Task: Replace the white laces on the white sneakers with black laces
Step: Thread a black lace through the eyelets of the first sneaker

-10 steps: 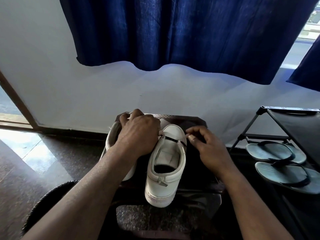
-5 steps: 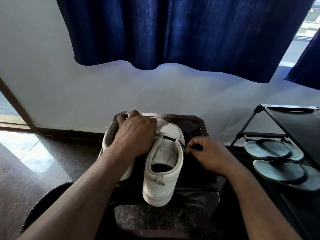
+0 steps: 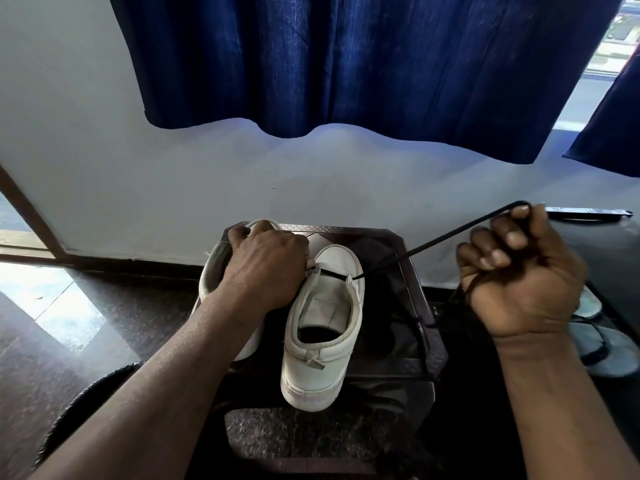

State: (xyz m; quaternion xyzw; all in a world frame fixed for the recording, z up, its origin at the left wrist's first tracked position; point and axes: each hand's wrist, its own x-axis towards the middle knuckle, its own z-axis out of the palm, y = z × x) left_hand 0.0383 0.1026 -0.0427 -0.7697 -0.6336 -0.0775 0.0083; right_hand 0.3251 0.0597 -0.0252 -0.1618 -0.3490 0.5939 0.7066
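Black lace (image 3: 433, 242): taut, slanting up-right from the sneaker (image 3: 322, 341) on the surface (image 3: 381, 232) to your right hand (image 3: 519, 275), fingers (image 3: 498, 252) clamped on it; left hand (image 3: 266, 268), curled over the second sneaker (image 3: 213, 271), sits nearer the eyelets.

A lived-in room of a home: dark blue curtains (image 3: 346, 64) hang over a plain white wall (image 3: 104, 150) beside a sunlit window (image 3: 616, 39), and a polished dark stone floor (image 3: 86, 323) runs to a wooden door frame (image 3: 27, 209) at left. A black metal shoe rack (image 3: 588, 212) holding grey flip-flops (image 3: 613, 355) stands just right of a small dark counter (image 3: 398, 237) carrying white sneakers (image 3: 322, 323), all ordinary household fittings.
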